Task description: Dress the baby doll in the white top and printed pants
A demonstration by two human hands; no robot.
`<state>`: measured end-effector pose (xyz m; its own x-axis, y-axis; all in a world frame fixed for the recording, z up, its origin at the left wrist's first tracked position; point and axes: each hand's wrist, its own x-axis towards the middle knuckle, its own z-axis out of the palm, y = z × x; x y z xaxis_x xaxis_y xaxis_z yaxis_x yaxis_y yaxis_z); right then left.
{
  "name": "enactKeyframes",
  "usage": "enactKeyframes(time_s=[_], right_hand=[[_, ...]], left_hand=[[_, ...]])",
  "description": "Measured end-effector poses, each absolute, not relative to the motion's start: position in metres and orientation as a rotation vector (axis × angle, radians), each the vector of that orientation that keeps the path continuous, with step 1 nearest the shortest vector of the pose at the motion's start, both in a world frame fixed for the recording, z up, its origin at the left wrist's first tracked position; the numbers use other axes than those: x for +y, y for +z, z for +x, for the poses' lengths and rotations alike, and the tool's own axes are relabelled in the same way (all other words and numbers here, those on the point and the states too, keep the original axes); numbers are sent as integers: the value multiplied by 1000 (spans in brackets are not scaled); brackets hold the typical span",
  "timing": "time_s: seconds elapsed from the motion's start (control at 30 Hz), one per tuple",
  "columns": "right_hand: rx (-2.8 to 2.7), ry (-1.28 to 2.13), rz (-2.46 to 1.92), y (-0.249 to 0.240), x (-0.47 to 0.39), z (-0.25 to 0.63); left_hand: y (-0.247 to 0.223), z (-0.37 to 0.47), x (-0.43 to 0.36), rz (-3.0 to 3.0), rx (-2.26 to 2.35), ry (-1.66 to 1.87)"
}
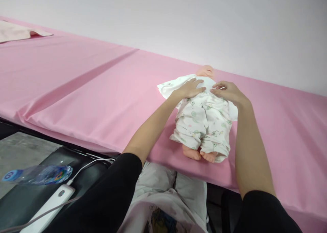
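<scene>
A baby doll (205,71) lies on its back on the pink-covered table, its head toward the wall and its bare feet toward me. It has a white top (172,85) and white trousers (194,118) with a small green print. My left hand (192,88) rests on the top near the waist, its fingers spread. On the other side of the waist, my right hand (227,90) touches the clothing with thumb and fingers bent and apart. Nothing is visibly gripped by either hand.
A pale cloth (17,31) lies at the table's far left. On a black chair (84,171) at the lower left are a plastic bottle (38,174) and a white power bank (48,209) with cables. A white wall (163,21) runs behind the table.
</scene>
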<state>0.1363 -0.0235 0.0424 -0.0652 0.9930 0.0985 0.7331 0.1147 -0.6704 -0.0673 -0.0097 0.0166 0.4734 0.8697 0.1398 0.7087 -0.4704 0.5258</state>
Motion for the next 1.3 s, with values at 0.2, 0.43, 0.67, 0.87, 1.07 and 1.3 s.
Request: enactKeyframes(time_s=[0.2,0.43,0.67,0.87,1.07,1.3], right_hand=[[-2184,797,-1647,64,-38,138],[-2452,815,-1795,71,-43,128],[-2297,741,-1784,72,-45,117],[-1633,656,-1702,41,-23,125],[-1415,811,-1800,14,-11,147],[-1200,1342,-1536,-12,-10,172]], left_hand=[[51,-82,-20,2368,1219,382],[61,-80,-27,2381,1174,225],[50,-79,-17,2378,1244,457],[22,-78,-4,2075,1318,796],[-5,-101,10,1656,1319,616],[-2,-117,14,1483,1072,333]])
